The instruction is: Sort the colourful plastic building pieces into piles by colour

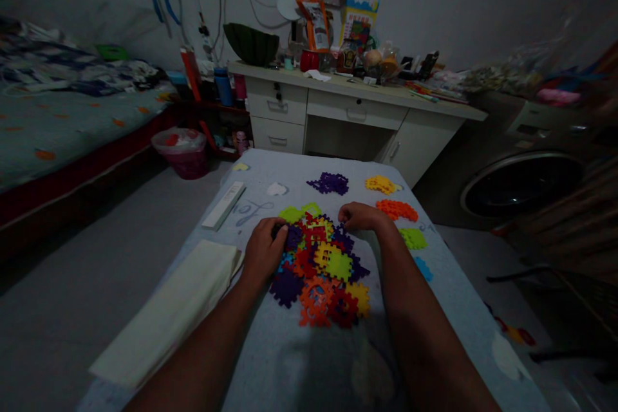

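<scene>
A mixed pile of toothed plastic building pieces (316,270) in purple, red, orange, yellow, green and blue lies on the cloth-covered table. At the pile's left side, my left hand (263,248) is closed, with a purple building piece (293,238) between thumb and fingers. My right hand (360,215) is at the far right edge of the pile, its fingers curled and pinched together over purple pieces; what lies in the pinch is hidden. Beyond and right of it are single-colour groups: purple pieces (331,183), yellow pieces (381,184), orange pieces (396,210), green pieces (412,238) and blue pieces (423,268).
On the table's left side lie a folded pale cloth (168,315) and a long white box (224,206). Behind stands a cluttered white desk (357,100). A washing machine (521,161) is at the right, a bed (72,122) and a pink bin (186,158) at the left.
</scene>
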Demonstrator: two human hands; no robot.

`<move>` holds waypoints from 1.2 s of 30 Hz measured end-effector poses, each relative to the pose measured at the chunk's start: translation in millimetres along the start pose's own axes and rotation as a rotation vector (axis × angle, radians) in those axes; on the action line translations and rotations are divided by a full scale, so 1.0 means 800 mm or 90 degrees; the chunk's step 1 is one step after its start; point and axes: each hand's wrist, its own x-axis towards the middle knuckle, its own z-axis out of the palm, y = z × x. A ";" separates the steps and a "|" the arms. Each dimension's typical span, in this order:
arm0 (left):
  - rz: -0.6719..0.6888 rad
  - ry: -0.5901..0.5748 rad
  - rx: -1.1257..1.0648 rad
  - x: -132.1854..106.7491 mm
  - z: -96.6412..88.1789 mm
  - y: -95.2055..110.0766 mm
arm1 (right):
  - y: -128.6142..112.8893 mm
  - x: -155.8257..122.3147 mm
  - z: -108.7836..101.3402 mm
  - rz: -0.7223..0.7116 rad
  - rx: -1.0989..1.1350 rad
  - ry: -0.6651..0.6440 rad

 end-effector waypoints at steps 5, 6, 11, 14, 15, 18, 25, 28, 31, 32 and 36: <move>0.005 -0.001 0.002 0.000 -0.001 0.000 | -0.003 -0.003 -0.002 0.009 -0.069 0.022; 0.006 0.000 0.002 0.000 -0.001 0.000 | -0.001 -0.004 -0.002 0.011 -0.061 0.029; 0.003 -0.002 -0.002 0.000 0.000 -0.001 | 0.015 -0.015 -0.009 -0.011 0.121 0.061; 0.006 -0.003 -0.001 0.000 0.001 -0.003 | 0.026 -0.019 -0.013 -0.039 0.249 0.099; 0.007 -0.004 0.002 0.000 0.001 -0.004 | 0.029 -0.019 -0.014 -0.052 0.282 0.114; 0.005 -0.005 0.006 0.000 0.001 -0.005 | 0.032 -0.012 -0.012 -0.093 0.376 0.168; 0.007 -0.006 0.004 0.001 0.001 -0.002 | 0.012 0.031 0.012 -0.090 0.523 0.439; 0.008 -0.002 0.005 0.000 0.001 -0.002 | 0.000 0.046 0.020 -0.039 0.523 0.505; 0.009 -0.005 0.010 0.000 0.002 -0.003 | -0.007 0.057 0.024 -0.014 0.534 0.526; 0.011 -0.008 0.011 0.000 0.002 -0.003 | -0.007 0.060 0.025 -0.010 0.537 0.529; 0.012 -0.011 0.015 0.000 0.003 -0.006 | -0.003 0.073 0.033 0.004 0.531 0.547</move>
